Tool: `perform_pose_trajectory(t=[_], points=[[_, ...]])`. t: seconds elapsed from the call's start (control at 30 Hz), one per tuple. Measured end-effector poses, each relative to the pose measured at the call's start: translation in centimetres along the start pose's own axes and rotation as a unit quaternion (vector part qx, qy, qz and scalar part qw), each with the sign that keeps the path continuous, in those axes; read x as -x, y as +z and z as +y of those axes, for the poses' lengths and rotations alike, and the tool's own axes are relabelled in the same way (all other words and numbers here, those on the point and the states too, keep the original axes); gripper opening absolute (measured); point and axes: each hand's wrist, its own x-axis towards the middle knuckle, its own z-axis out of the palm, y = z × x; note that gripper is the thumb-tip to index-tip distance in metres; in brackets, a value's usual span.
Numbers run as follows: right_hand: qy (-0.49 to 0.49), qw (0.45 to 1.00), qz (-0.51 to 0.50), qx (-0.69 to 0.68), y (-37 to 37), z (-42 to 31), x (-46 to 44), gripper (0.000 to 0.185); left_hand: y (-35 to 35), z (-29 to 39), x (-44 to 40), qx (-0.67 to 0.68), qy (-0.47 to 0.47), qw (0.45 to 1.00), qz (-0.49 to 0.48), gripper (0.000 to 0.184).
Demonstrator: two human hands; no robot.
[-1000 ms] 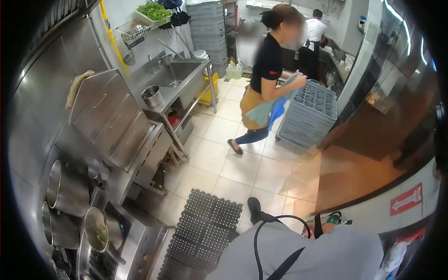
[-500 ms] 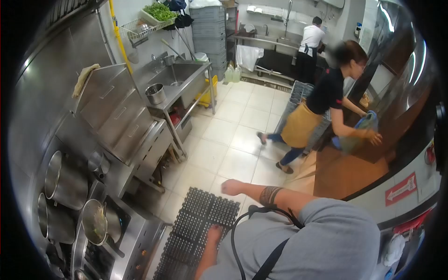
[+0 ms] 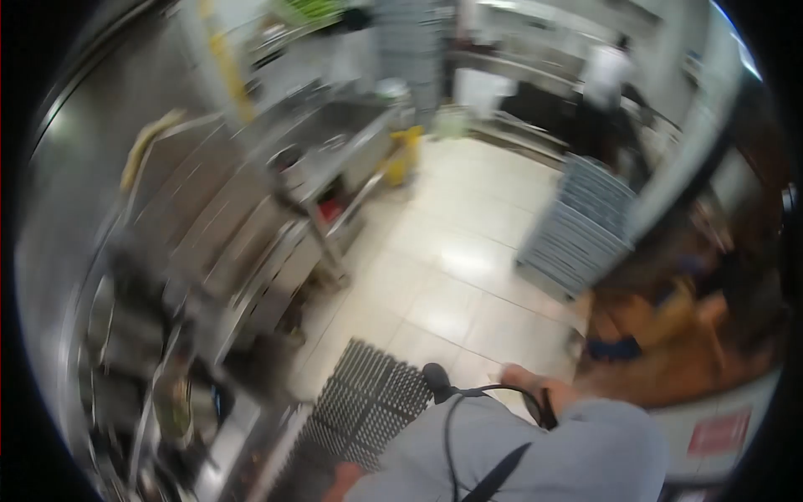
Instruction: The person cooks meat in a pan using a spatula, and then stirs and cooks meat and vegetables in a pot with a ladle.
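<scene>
My left hand (image 3: pixel 345 477) hangs low by my grey shirt, over the edge of the black rubber mat (image 3: pixel 368 393). Only a blurred part of it shows, with the fingers lost in the smear. My right hand (image 3: pixel 520 376) is out in front of my body above the pale floor tiles, near a black strap or cable (image 3: pixel 502 387). Motion blurs its fingers too, and no object can be made out in either hand.
On the left are a stove with a pan (image 3: pixel 176 410) and a steel sink (image 3: pixel 335 125). Grey stacked crates (image 3: pixel 577 226) stand on the floor by the doorway. One person (image 3: pixel 606 79) works at the back counter; another, in a yellow apron (image 3: pixel 673 322), is blurred at right.
My view has turned and blurred, and the room has shifted. The person in the yellow apron has moved right, uncovering the crates. My right hand has shifted right in view; my left sits lower.
</scene>
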Motion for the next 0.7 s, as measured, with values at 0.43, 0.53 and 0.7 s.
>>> perform_pose_trajectory(t=[0.43, 0.53, 0.7], points=[[-0.292, 0.928, -0.216, 0.087, -14.8, -4.8, -9.0, 0.025, -7.8, 18.8, 8.8, 0.232, 0.049, 0.921, 0.308, 0.028], [-0.446, 0.851, -0.217, 0.171, -20.3, -12.1, -14.1, 0.026, -5.8, 20.6, 10.4, 0.18, 0.155, 0.941, 0.242, 0.027], [-0.393, 0.916, -0.076, 0.017, -26.0, -27.0, -26.2, 0.019, -2.3, 18.6, 10.4, 0.243, 0.103, 0.919, 0.293, 0.026]])
